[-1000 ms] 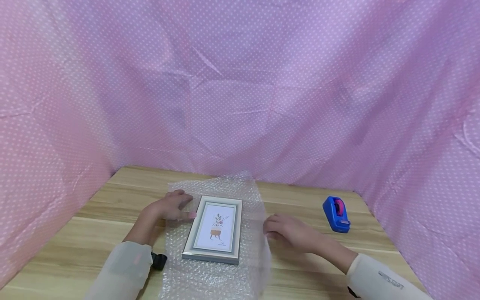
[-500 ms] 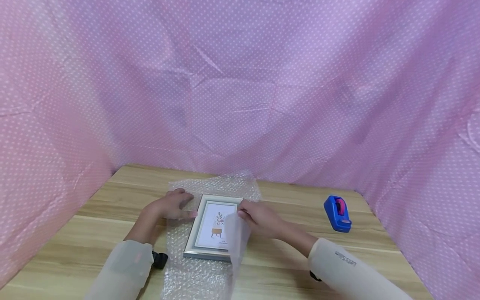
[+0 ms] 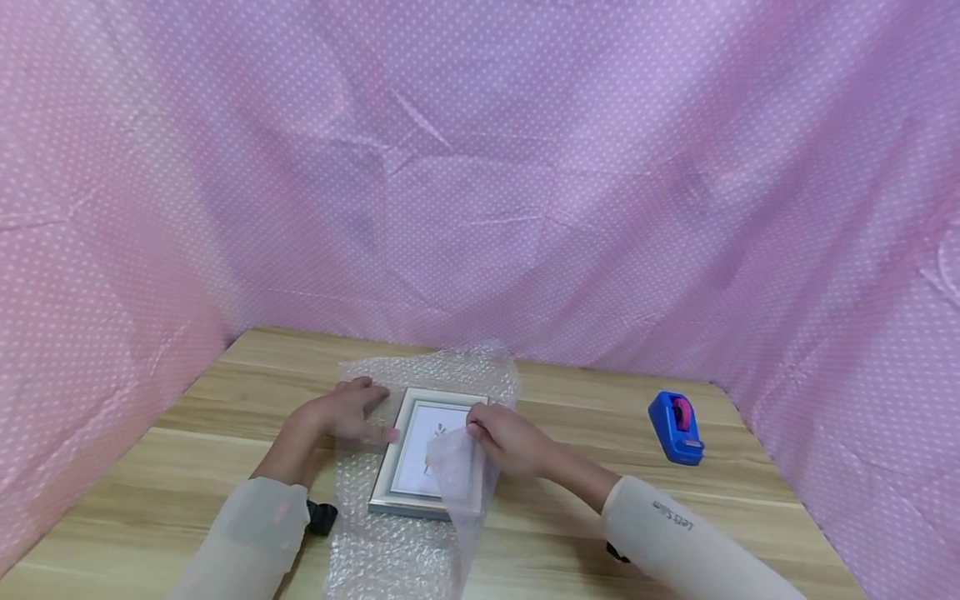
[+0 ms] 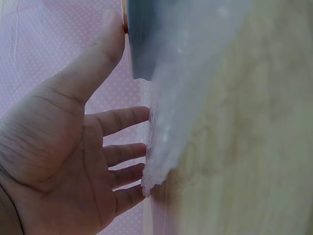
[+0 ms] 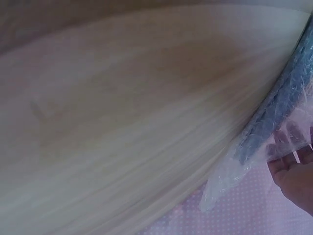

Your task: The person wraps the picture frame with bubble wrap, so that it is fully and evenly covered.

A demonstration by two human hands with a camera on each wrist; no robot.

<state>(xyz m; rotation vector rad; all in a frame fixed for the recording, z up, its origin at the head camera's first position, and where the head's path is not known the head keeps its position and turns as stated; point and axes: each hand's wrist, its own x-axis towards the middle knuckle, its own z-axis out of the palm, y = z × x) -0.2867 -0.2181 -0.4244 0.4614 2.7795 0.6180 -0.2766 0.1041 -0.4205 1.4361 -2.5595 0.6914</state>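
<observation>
A silver picture frame (image 3: 381, 498) with a potted-plant print lies face up on a sheet of bubble wrap (image 3: 390, 554). My left hand (image 3: 348, 412) is spread at the frame's left side, its fingertips on the wrap and its thumb at the frame's edge. In the left wrist view its fingers (image 4: 122, 119) are straight and apart. My right hand (image 3: 513, 437) pinches the right edge of the wrap over the frame's right side. That flap covers the lower right of the print. The right wrist view shows the wrap (image 5: 222, 176) folded up along the frame's side.
A blue tape dispenser (image 3: 675, 429) with a pink roll stands at the right of the wooden table (image 3: 585, 542). Pink dotted cloth (image 3: 480, 208) hangs behind the table and on both sides. A black strap piece (image 3: 322, 518) shows by the left sleeve.
My right hand has gripped the wrap's right edge and moved left, folding it over the frame's right side. The left hand has stayed nearly in place.
</observation>
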